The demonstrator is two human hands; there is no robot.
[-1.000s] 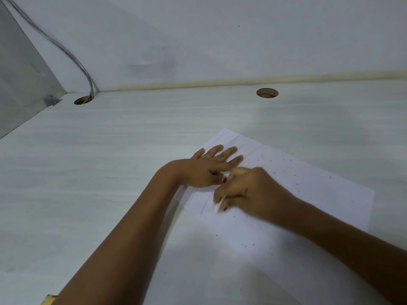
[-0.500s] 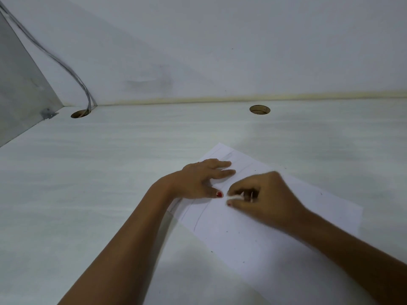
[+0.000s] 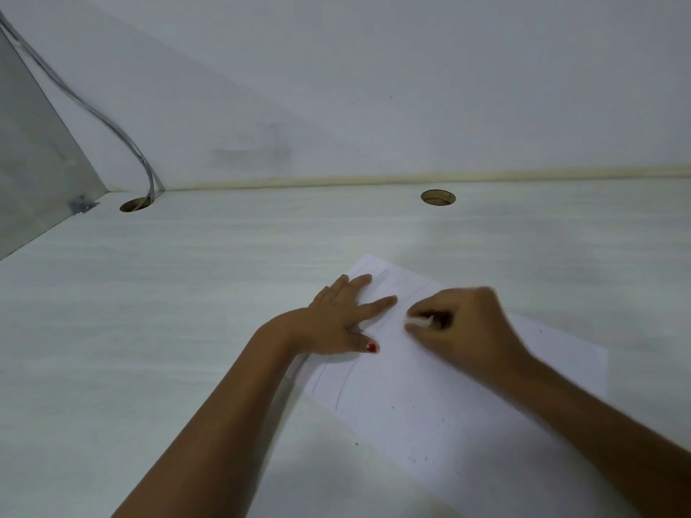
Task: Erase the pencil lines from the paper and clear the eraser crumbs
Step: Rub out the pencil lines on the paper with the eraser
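Head view. A white rectangular sheet of paper (image 3: 467, 424) lies skewed on the pale wood-grain counter (image 3: 187, 312), its long axis running far-left to near-right.

Left hand (image 3: 336, 323): fingers straight, palm flat on the sheet's left edge, pinning it.

Right hand (image 3: 467, 327): grip narrow, fingertips pinching a small white eraser (image 3: 418, 321) against the paper, just right of the left index fingertip.

Faint curved grey pencil lines (image 3: 344, 383) lie near-left of the eraser, below the left thumb. Dark eraser crumbs (image 3: 426, 457) dot the near half.

Judgement: erasing partway done, crumbs uncleared.
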